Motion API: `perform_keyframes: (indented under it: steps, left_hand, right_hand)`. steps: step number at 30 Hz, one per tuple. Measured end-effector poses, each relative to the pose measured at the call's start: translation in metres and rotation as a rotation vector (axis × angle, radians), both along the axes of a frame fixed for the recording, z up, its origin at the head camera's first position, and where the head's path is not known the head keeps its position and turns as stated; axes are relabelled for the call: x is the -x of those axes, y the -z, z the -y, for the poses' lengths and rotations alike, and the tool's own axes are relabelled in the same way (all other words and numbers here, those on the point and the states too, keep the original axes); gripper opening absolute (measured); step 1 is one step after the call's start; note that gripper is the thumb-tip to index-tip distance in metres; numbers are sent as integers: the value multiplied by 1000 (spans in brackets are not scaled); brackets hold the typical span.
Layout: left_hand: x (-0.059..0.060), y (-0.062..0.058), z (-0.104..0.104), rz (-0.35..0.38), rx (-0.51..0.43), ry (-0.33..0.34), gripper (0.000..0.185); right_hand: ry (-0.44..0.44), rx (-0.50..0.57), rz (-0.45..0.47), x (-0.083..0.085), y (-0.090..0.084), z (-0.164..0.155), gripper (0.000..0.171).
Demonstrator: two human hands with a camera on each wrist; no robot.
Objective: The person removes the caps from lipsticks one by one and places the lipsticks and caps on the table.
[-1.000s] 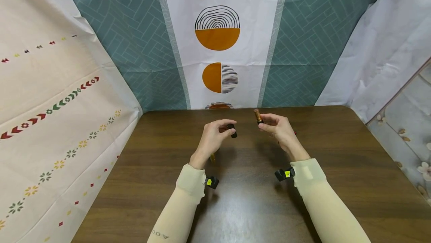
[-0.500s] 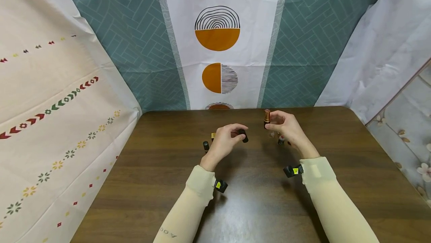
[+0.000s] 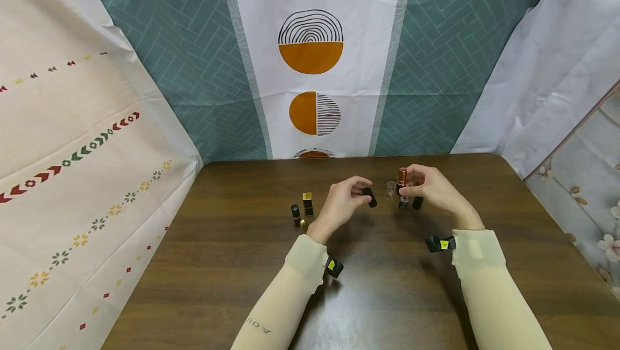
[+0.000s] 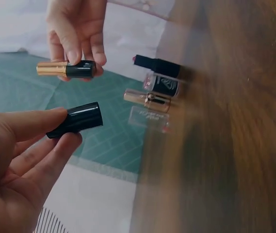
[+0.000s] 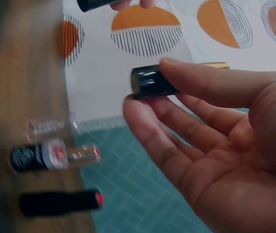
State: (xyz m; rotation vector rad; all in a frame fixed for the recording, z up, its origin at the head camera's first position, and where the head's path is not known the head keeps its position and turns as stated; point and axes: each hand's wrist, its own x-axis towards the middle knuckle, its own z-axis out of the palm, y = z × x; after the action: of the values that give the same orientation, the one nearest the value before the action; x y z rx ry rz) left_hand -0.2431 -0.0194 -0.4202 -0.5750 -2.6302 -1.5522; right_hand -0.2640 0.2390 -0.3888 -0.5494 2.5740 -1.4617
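My left hand [image 3: 341, 202] pinches a black lipstick cap [image 4: 84, 118] between thumb and fingers, above the table. To its right, my right hand [image 3: 431, 191] holds a lipstick [image 3: 401, 177] by its black base, with the gold-coloured tube pointing up. Cap and lipstick are apart. On the table near my right hand stand a clear cap [image 3: 390, 189], a small lipstick with a printed base [image 3: 403, 202] and a black lipstick [image 3: 418, 203] with a red tip [image 5: 99, 199]. The right wrist view shows the held lipstick's black base [image 5: 152, 81] between thumb and fingers.
Left of my left forearm stand a black tube [image 3: 296, 214], a black tube with a gold top [image 3: 308, 203] and a small round gold item [image 3: 304, 224], partly hidden by the wrist. The wooden table [image 3: 232, 264] ends at a hanging patterned cloth [image 3: 426, 70].
Both hands have moved right, still holding the cap and the lipstick; the right hand is also lower in view. The items left of the left wrist and those near the right hand have come into sight.
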Motion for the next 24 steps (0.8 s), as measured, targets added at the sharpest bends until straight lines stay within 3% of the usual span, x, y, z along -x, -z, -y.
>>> perform_keyframes:
  steps: [10, 24]
  left_hand:
    - [3, 7, -32, -15, 90, 84, 28]
    - [2, 18, -72, -83, 236, 119, 27]
  right_hand:
    - [-16, -71, -8, -6, -2, -34, 30]
    - [3, -83, 50, -13, 20, -79, 31]
